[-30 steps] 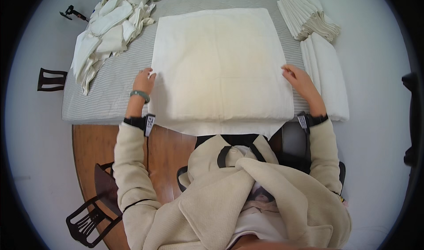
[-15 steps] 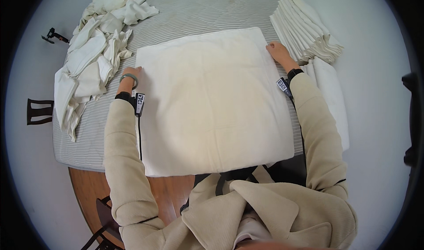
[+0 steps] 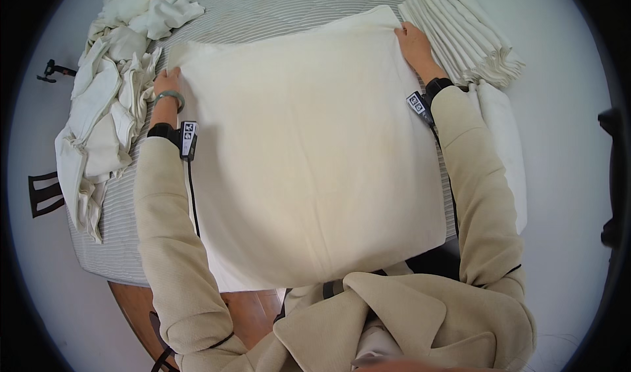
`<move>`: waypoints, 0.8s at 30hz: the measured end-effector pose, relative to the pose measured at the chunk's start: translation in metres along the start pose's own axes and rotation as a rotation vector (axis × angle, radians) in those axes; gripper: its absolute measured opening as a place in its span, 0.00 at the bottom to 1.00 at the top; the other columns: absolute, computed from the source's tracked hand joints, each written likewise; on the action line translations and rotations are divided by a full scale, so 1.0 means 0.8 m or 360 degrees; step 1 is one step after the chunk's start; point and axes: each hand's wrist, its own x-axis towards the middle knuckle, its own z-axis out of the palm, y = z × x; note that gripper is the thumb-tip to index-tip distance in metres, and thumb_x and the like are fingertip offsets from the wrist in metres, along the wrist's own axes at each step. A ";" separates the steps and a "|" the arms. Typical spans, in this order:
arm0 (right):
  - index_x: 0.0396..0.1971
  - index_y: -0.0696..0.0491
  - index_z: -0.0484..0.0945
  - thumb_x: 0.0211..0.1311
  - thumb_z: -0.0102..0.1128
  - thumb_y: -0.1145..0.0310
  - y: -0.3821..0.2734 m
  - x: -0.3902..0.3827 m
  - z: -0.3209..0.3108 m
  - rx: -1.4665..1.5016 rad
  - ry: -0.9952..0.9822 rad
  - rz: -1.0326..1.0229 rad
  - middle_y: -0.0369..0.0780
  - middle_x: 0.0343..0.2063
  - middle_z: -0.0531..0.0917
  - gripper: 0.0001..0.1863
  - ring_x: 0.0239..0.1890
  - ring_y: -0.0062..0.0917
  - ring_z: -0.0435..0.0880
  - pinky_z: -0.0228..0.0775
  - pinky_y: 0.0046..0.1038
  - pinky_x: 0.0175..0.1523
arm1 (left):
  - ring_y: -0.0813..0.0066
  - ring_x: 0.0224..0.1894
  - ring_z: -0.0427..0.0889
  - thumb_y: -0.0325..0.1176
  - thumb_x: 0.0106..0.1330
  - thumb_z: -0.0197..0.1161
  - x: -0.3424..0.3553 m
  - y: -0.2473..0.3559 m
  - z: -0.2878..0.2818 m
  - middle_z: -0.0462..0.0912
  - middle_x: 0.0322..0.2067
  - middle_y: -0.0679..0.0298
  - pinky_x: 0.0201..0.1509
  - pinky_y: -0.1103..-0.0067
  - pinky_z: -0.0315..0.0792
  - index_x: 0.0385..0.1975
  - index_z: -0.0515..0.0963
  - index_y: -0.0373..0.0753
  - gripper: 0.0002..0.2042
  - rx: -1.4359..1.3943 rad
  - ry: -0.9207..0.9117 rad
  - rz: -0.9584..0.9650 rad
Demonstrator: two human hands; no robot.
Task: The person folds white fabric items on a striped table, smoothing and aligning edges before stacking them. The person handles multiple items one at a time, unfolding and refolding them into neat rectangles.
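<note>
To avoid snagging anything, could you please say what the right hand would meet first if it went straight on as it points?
Probably the white cloth: just ahead of the right hand, which grips its edge, lies the far right corner; depth is unclear.

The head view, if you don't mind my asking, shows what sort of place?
Probably a room in a home, perhaps a bedroom, though a small workroom is possible: there is a broad, striped, mattress-like surface, a wooden floor and a dark chair.
</note>
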 end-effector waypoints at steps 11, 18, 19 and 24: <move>0.50 0.56 0.77 0.63 0.58 0.57 0.027 0.006 0.044 -0.0039 0.0044 0.0111 0.51 0.51 0.79 0.21 0.54 0.47 0.77 0.71 0.43 0.56 | 0.49 0.59 0.75 0.41 0.66 0.61 0.006 0.006 0.048 0.73 0.61 0.53 0.63 0.63 0.70 0.63 0.68 0.45 0.25 0.0830 0.0112 0.0013; 0.56 0.48 0.76 0.62 0.60 0.58 -0.019 -0.088 -0.012 -0.0014 -0.0512 -0.0456 0.48 0.57 0.75 0.22 0.61 0.44 0.71 0.64 0.44 0.63 | 0.54 0.69 0.64 0.54 0.68 0.54 -0.140 0.028 0.036 0.68 0.65 0.53 0.68 0.61 0.62 0.64 0.67 0.44 0.29 0.1396 -0.0671 0.0572; 0.55 0.46 0.77 0.62 0.60 0.58 -0.024 -0.115 -0.024 -0.0014 -0.0656 -0.0454 0.47 0.58 0.74 0.22 0.62 0.44 0.70 0.63 0.44 0.64 | 0.55 0.70 0.61 0.54 0.69 0.54 -0.187 0.029 0.025 0.66 0.67 0.54 0.69 0.57 0.60 0.65 0.67 0.45 0.29 0.1436 -0.0676 0.0585; 0.51 0.43 0.79 0.62 0.60 0.58 -0.020 -0.254 -0.107 0.0019 -0.0728 -0.0558 0.46 0.62 0.71 0.18 0.65 0.40 0.68 0.61 0.44 0.65 | 0.53 0.73 0.54 0.54 0.69 0.53 -0.389 0.022 -0.072 0.59 0.70 0.58 0.69 0.50 0.52 0.67 0.64 0.53 0.28 0.1440 -0.0718 0.0640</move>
